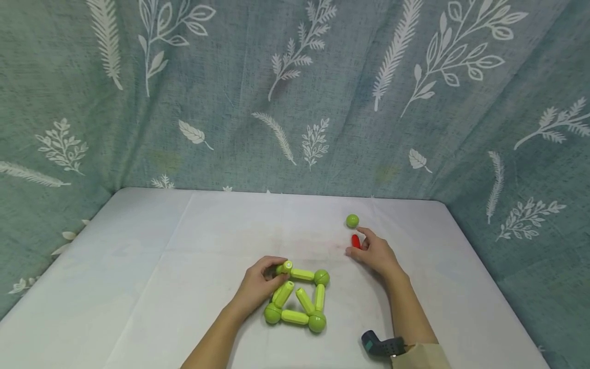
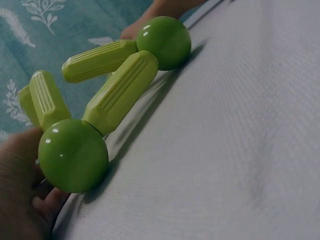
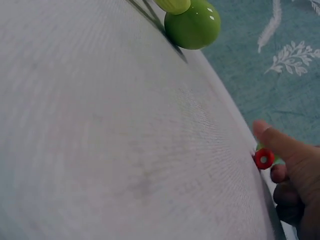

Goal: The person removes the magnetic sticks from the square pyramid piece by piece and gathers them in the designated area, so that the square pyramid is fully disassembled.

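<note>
A frame of magnetic green sticks and balls lies on the white table, with a green ball [image 1: 317, 322] at its near right corner and another ball [image 1: 272, 313] at its near left. My left hand [image 1: 255, 285] grips the frame's far left corner, its fingers and thumb on either side; that corner is partly hidden. Several sticks [image 1: 305, 301] tilt up from the near balls. Farther right, my right hand [image 1: 379, 252] reaches around a red stick [image 1: 356, 241], thumb and forefinger spread apart. A loose green ball [image 1: 352, 221] sits just beyond the forefinger.
The white tabletop [image 1: 184, 287] extends around both hands. A patterned green-blue curtain [image 1: 239, 102] stands along its back and sides. A dark wrist-worn camera [image 1: 382, 344] is at the right forearm.
</note>
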Demonstrator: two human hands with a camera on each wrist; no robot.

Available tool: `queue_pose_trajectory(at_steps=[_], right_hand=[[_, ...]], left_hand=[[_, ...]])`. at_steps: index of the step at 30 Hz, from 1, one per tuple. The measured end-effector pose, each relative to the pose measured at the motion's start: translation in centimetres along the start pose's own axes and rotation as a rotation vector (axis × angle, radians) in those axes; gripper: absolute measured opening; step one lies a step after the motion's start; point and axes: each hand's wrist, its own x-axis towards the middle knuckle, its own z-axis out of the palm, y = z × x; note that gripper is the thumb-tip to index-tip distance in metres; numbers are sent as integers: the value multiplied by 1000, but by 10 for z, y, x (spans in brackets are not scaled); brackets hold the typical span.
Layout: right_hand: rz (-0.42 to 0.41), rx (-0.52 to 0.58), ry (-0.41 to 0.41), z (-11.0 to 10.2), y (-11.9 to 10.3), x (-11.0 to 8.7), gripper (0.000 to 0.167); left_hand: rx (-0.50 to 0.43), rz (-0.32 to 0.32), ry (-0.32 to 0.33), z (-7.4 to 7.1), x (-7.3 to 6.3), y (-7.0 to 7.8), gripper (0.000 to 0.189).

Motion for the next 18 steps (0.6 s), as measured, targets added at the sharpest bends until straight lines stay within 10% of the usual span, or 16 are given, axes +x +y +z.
queue_pose_trajectory(at_steps=[9, 13, 18], right_hand=[[-300, 237, 374, 19, -10, -21, 27], [-290, 422, 277, 32, -19, -32, 21], [-168, 559, 50, 41, -27, -44, 22]], left_hand=[[-40, 13, -409, -12, -6, 5, 87], [94, 58, -429, -15, -10, 4, 116], [98, -2, -331, -16, -12, 2, 102]])
